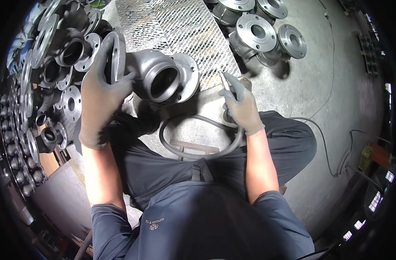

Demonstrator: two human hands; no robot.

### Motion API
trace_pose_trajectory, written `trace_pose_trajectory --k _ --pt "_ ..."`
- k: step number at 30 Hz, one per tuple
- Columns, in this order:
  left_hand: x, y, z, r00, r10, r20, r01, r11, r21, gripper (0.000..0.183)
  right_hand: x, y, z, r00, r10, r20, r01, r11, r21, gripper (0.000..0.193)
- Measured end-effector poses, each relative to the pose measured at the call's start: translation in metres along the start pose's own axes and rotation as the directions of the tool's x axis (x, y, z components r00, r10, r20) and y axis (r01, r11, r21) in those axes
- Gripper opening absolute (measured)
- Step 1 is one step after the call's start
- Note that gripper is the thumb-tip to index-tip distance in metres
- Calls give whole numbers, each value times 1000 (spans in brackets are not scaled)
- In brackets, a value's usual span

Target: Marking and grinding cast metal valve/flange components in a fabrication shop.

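A grey cast-metal valve body (141,63) with flanged ends and a round open neck is in front of me, at the near end of a textured metal plate. My gloved left hand (103,93) is closed round the rim of its left flange, thumb on the near side. In my gloved right hand (241,104) is a slim hand tool (225,81) with a pale, narrow tip, pointing away from me. The tool is to the right of the valve body, apart from it. A thick grey hose (193,155) loops below that hand; the grip hides where it joins.
Many flanged valve bodies (72,52) are stacked at left. Several more (256,34) stand at the far right of the textured metal plate (180,26). A small wooden frame (193,147) lies between my legs. Thin cable (323,130) crosses the concrete floor at right.
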State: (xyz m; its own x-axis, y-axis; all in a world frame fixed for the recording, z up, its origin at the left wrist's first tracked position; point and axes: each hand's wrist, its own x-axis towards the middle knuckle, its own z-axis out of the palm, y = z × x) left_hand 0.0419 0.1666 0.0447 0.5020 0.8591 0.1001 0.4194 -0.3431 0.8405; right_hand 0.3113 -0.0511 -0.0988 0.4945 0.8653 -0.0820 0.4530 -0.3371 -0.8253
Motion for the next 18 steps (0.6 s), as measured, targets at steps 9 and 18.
trace_pose_trajectory --k 9,18 --pt "45 -12 -32 986 -31 165 28 999 20 89 20 18 14 977 -89 192 76 994 76 39" --pt "144 3 3 928 -24 373 -185 837 515 75 18 -11 -10 981 194 24 -180 844 505 42"
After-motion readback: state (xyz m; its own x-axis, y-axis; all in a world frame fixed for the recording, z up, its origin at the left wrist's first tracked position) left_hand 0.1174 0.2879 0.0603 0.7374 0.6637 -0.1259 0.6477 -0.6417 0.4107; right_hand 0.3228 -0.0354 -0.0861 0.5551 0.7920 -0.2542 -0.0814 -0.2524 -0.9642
